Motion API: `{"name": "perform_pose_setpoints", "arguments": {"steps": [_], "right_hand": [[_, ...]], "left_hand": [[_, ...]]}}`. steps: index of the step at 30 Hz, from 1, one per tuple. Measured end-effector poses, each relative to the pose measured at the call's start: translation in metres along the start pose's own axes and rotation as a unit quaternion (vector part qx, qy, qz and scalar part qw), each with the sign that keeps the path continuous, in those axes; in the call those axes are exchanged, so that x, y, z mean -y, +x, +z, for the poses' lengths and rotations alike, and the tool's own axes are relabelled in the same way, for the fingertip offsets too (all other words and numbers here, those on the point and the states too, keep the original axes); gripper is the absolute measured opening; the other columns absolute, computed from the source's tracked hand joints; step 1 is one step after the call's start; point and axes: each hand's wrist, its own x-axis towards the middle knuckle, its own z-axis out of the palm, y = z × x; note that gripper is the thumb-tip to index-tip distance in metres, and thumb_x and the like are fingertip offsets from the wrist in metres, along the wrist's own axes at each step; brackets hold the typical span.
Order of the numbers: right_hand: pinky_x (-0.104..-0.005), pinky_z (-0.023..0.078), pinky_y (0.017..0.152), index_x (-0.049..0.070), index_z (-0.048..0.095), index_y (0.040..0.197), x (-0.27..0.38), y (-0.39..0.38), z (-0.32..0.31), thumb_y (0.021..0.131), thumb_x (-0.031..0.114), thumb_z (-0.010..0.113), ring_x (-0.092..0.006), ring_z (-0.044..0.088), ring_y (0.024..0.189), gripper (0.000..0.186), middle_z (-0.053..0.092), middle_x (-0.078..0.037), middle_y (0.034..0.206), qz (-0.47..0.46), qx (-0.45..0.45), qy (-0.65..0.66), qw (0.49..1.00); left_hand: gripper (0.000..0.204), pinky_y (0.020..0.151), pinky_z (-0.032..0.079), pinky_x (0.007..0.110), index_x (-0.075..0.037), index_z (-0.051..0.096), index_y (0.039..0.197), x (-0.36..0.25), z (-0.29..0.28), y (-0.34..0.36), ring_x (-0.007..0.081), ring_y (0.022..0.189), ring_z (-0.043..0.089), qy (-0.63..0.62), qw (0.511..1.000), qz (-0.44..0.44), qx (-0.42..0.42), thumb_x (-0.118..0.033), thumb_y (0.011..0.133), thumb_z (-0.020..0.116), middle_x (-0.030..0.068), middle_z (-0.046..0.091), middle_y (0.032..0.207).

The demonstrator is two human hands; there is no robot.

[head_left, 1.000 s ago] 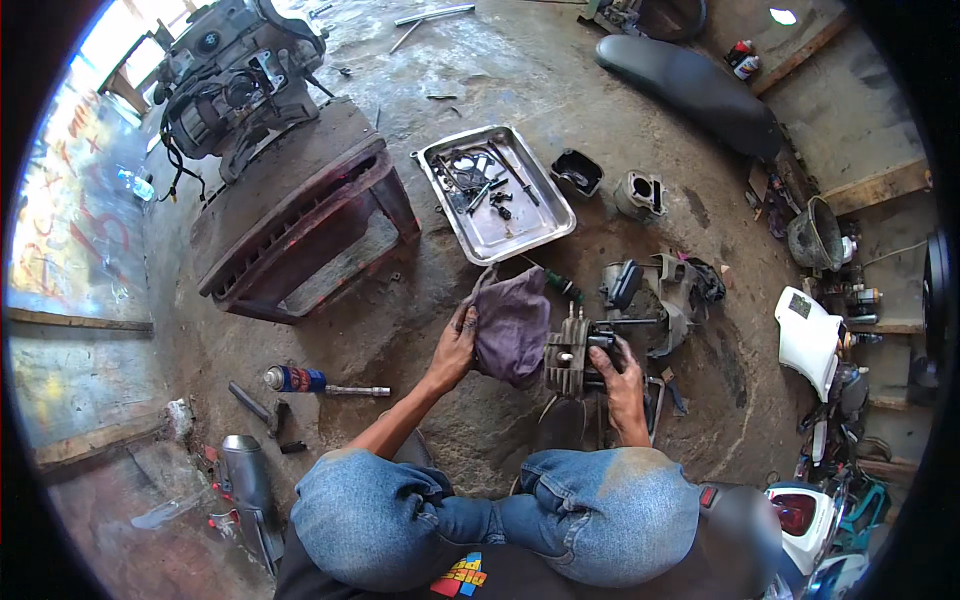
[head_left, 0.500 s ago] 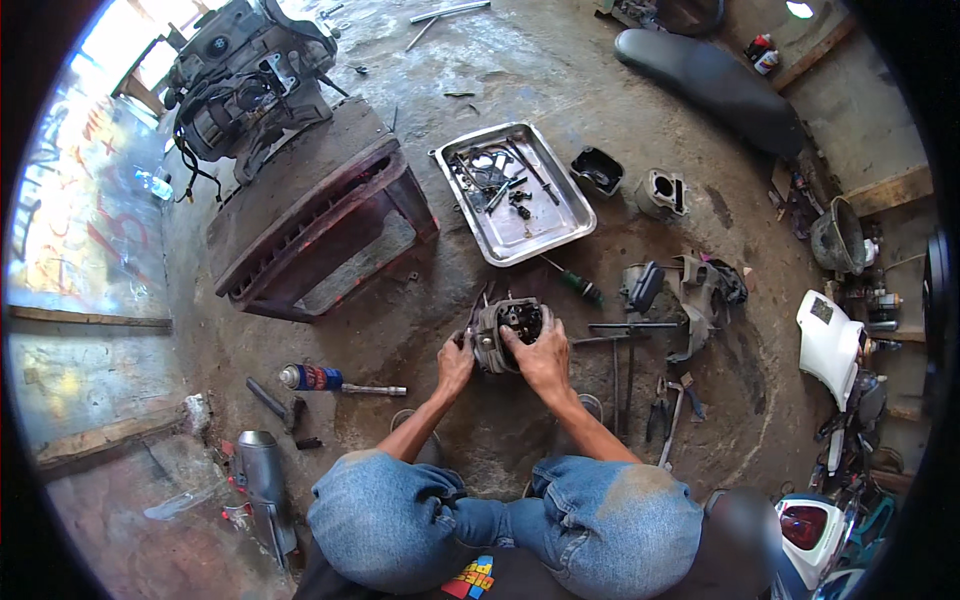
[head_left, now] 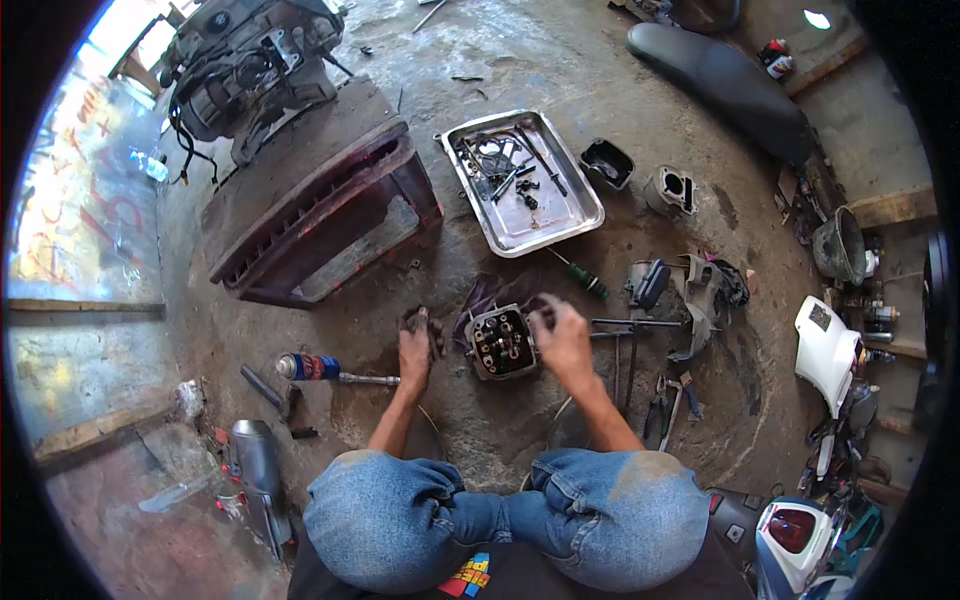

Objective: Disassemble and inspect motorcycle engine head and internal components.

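A grey metal engine cylinder head (head_left: 502, 345) sits on the floor between my feet, its cavity and dark inner parts facing up. My left hand (head_left: 414, 350) is off to its left, apart from it, with darkened fingers spread and nothing clearly held. My right hand (head_left: 564, 345) hovers at the head's right edge, its fingers smeared by motion. Whether it holds anything I cannot tell. Behind the head lies a crumpled dark cloth (head_left: 483, 297).
Beyond stands a metal tray (head_left: 530, 235) of small parts. A screwdriver (head_left: 583, 280), a T-handle wrench (head_left: 640, 323) and pliers (head_left: 656, 412) lie to the right. A spray can (head_left: 308, 367) is at left, near a dark red crate (head_left: 330, 235) bearing an engine (head_left: 240, 90).
Both hands have let go of the cylinder head, the left moving left and the right moving right. The head now rests on the floor with its open side up.
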Motion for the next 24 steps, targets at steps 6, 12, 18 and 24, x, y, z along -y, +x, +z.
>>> {"name": "perform_pose_setpoints", "arguments": {"steps": [6, 12, 18, 24], "right_hand": [[-0.0436, 0.048, 0.100, 0.017, 0.065, 0.130, -0.062, 0.048, 0.020, 0.078, -0.001, 0.065, -0.0392, 0.051, 0.119, 0.055, 0.054, -0.016, 0.135, -0.251, 0.096, -0.150, 0.951], [-0.0480, 0.048, 0.099, 0.010, 0.067, 0.120, -0.108, 0.062, 0.032, 0.073, 0.002, 0.068, -0.0399, 0.054, 0.116, 0.047, 0.057, -0.017, 0.129, -0.319, 0.079, -0.217, 0.919], [-0.0462, 0.049, 0.095, 0.002, 0.066, 0.101, -0.111, 0.062, 0.047, 0.073, 0.003, 0.067, -0.0411, 0.058, 0.107, 0.028, 0.062, -0.021, 0.112, -0.322, 0.034, -0.191, 0.926], [-0.0445, 0.049, 0.087, 0.004, 0.063, 0.112, -0.108, 0.053, 0.027, 0.082, 0.012, 0.073, -0.0361, 0.060, 0.098, 0.033, 0.061, -0.018, 0.100, -0.233, 0.000, -0.200, 0.952]], "left_hand": [[0.033, 0.088, 0.049, 0.033, -0.003, 0.059, 0.127, -0.006, 0.027, 0.019, 0.0191, 0.097, 0.064, -0.225, 0.964, -0.031, 0.136, -0.025, 0.104, 0.050, 0.0102, 0.069, 0.106], [0.034, 0.089, 0.054, 0.039, -0.005, 0.052, 0.131, -0.021, 0.056, 0.005, 0.0225, 0.104, 0.065, -0.219, 0.964, -0.021, 0.150, -0.025, 0.104, 0.054, 0.0112, 0.064, 0.124], [0.024, 0.091, 0.049, 0.027, -0.004, 0.057, 0.121, 0.003, 0.060, 0.008, 0.0124, 0.106, 0.060, -0.157, 0.976, 0.099, 0.117, -0.013, 0.100, 0.062, 0.0059, 0.066, 0.118], [0.024, 0.091, 0.050, 0.028, -0.006, 0.055, 0.124, -0.012, 0.077, -0.019, 0.0133, 0.106, 0.063, 0.008, 0.974, 0.169, 0.148, -0.007, 0.100, 0.059, 0.0063, 0.070, 0.114]]}}
